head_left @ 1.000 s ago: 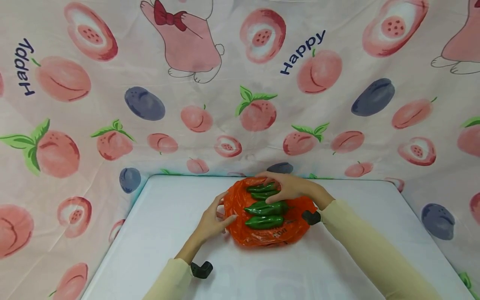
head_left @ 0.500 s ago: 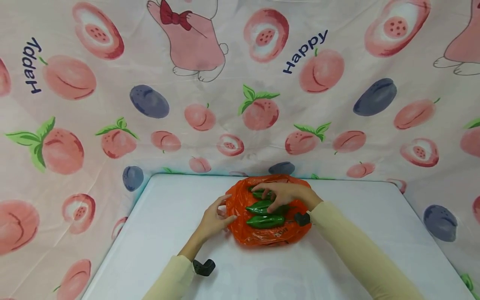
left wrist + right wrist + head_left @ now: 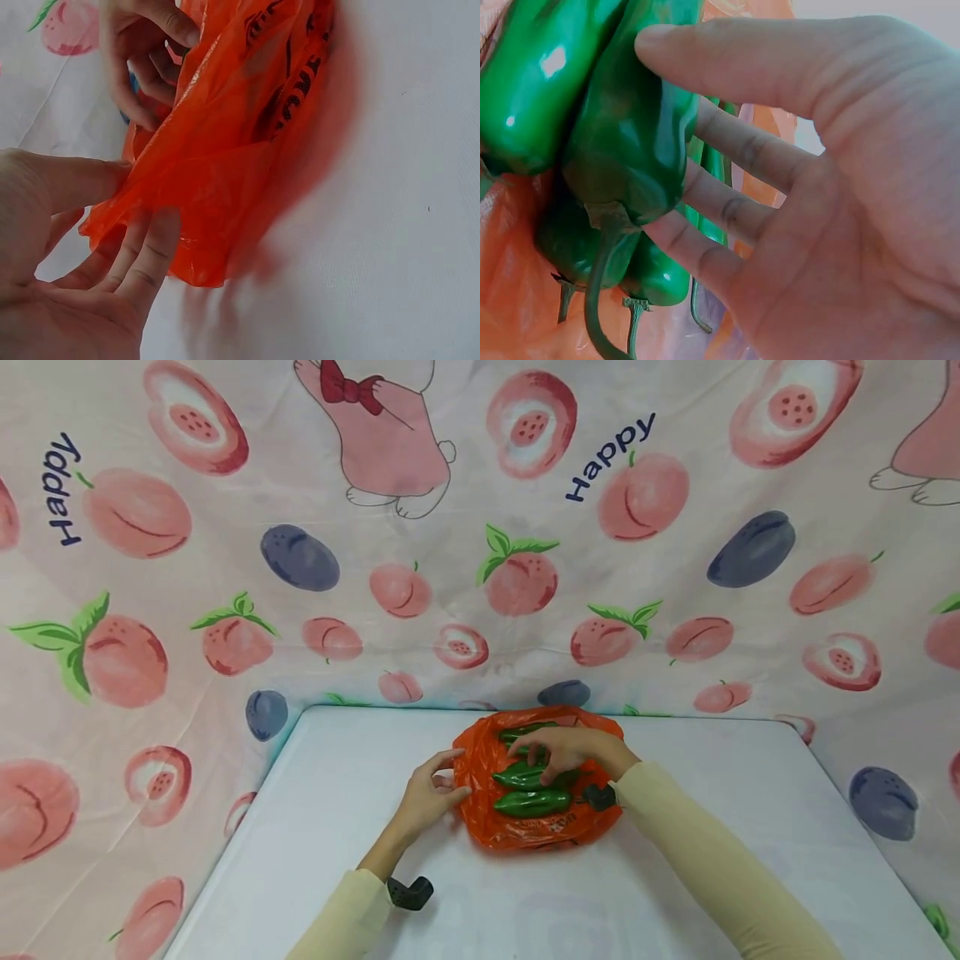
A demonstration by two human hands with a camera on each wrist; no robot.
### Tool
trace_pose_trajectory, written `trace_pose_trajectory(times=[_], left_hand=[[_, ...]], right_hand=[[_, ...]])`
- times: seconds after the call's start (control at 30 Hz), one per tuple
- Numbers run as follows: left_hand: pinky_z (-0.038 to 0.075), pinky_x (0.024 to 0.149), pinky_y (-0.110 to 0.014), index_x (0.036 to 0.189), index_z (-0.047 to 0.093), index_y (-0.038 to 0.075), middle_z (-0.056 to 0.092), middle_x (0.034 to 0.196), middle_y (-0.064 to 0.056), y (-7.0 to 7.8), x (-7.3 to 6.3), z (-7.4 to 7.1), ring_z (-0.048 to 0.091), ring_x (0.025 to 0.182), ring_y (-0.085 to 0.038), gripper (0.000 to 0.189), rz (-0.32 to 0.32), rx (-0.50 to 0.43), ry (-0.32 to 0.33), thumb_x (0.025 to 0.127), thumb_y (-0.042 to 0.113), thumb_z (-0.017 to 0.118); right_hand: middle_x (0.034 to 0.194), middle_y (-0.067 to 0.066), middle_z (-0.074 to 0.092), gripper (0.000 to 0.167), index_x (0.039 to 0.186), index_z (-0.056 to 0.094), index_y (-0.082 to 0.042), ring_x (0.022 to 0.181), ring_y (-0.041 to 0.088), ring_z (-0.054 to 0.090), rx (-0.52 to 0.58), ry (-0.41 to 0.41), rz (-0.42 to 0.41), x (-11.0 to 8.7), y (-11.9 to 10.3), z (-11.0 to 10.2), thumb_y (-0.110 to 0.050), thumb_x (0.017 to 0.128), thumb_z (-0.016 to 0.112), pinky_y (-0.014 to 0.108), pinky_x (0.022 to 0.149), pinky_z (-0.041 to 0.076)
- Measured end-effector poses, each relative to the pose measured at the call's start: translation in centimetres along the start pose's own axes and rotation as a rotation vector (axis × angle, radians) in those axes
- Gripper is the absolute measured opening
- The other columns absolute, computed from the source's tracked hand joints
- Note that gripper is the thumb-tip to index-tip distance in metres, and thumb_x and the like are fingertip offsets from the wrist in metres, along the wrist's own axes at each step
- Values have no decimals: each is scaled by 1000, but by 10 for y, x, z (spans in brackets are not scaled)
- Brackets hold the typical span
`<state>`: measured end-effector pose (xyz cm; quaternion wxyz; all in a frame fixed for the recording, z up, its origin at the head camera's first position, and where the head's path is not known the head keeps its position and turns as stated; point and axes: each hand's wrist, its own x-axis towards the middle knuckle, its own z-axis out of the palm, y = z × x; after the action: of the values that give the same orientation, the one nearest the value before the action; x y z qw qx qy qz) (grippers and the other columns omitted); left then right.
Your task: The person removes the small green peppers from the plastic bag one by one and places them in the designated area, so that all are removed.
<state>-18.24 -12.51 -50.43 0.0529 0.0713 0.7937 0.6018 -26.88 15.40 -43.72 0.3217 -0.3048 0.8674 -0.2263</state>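
Observation:
An orange plastic bag [image 3: 483, 828] with dark print lies on the white table, several glossy green chili peppers [image 3: 531, 802] side by side on it. My left hand [image 3: 422, 800] pinches the bag's left edge; in the left wrist view its thumb lies on one side of the film and fingers show through from the other. Over the bag, my right hand [image 3: 573, 752] grips a green chili pepper [image 3: 626, 142] with its stem pointing towards the wrist. Its thumb presses on top and the other fingers curl against the side, their tips hidden. Another pepper [image 3: 536, 90] lies right beside it.
The white table [image 3: 360, 752] meets a fruit-printed cloth [image 3: 450, 568] at its back edge and sides. A dark wrist camera [image 3: 410, 893] sits at the left cuff, another [image 3: 600, 797] at the right.
My right hand has shifted slightly left and down from the rear peppers, and its fingers have closed on a middle pepper. The left hand stays at the bag's edge.

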Motion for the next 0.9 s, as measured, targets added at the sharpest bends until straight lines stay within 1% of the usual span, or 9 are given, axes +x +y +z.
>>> trace_pose_trajectory(times=[0.17, 0.37, 0.47, 0.63, 0.73, 0.9], left_hand=[[60, 75, -30, 147, 54, 10, 55, 135, -19, 2, -1, -1, 68, 85, -22, 61, -20, -72, -38, 91, -4, 74], [59, 75, -27, 149, 53, 11, 54, 137, -20, 2, -1, -1, 67, 82, -18, 63, -46, -98, -45, 92, -5, 73], [58, 74, -27, 148, 53, 11, 54, 137, -20, 3, 0, -1, 67, 81, -18, 62, -50, -111, -45, 92, -5, 72], [59, 72, -28, 147, 54, 11, 53, 137, -19, 2, 0, -1, 67, 80, -18, 61, -61, -139, -52, 92, -6, 72], [59, 72, -28, 147, 55, 12, 53, 137, -19, 2, 1, -1, 66, 78, -17, 60, -74, -154, -50, 92, -6, 72], [60, 72, -31, 147, 54, 9, 51, 136, -21, 3, 1, -1, 66, 78, -18, 59, -68, -164, -52, 92, -6, 72]], right_hand=[[125, 8, 61, 51, 134, 66, -23, 119, 29, 55, 3, -4, -19, 1, 0, 0, -2, 90, 77, 42, 95, 53], [129, 5, 61, 43, 126, 70, -24, 119, 27, 57, 34, -11, -5, 4, -1, -1, -4, 89, 79, 42, 92, 56], [128, 5, 61, 42, 124, 71, -24, 117, 26, 58, 44, -16, 10, 5, -1, -1, -6, 88, 81, 41, 90, 56], [127, 5, 62, 39, 123, 72, -26, 117, 24, 58, 29, -24, 35, 5, -1, -2, -10, 88, 81, 37, 87, 57], [126, 5, 62, 38, 122, 73, -26, 117, 24, 58, 18, -19, 40, 5, -1, -2, -9, 89, 81, 37, 87, 57], [121, 5, 63, 36, 120, 74, -25, 114, 22, 58, 2, -2, 37, 5, 1, -2, -8, 89, 80, 37, 88, 56]])
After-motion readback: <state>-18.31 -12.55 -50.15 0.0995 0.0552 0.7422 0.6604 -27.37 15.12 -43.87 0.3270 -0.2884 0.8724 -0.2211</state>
